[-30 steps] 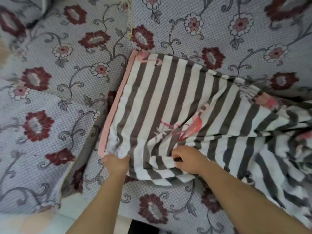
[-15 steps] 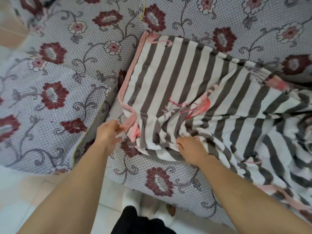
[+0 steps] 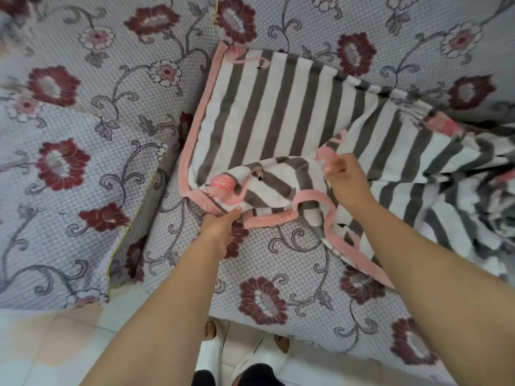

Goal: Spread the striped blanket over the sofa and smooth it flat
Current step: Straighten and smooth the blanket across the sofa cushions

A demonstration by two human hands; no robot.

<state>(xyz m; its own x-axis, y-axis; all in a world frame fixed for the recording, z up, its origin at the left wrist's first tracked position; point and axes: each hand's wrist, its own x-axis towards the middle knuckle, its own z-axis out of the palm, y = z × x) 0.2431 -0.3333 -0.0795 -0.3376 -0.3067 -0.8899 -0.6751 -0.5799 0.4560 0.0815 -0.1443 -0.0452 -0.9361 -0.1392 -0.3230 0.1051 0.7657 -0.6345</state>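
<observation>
The grey-and-white striped blanket (image 3: 267,112) with pink trim and flamingo prints lies on the sofa (image 3: 278,277), flat at its upper left and bunched toward the right. Its near corner is folded back over itself, showing the pink border. My left hand (image 3: 221,222) grips the folded pink edge at the blanket's lower left corner. My right hand (image 3: 344,179) pinches a raised fold of the blanket near a pink flamingo print, lifting it off the seat.
The sofa cover is lilac with dark red flowers and grey vines; the armrest (image 3: 69,162) rises at the left. Pale floor tiles (image 3: 41,346) and my white slippers (image 3: 250,355) show below the seat's front edge.
The blanket's near edge has been turned back over itself, exposing the pink border. My right hand rose and moved right with a fold; my left hand stayed gripping the lower left corner.
</observation>
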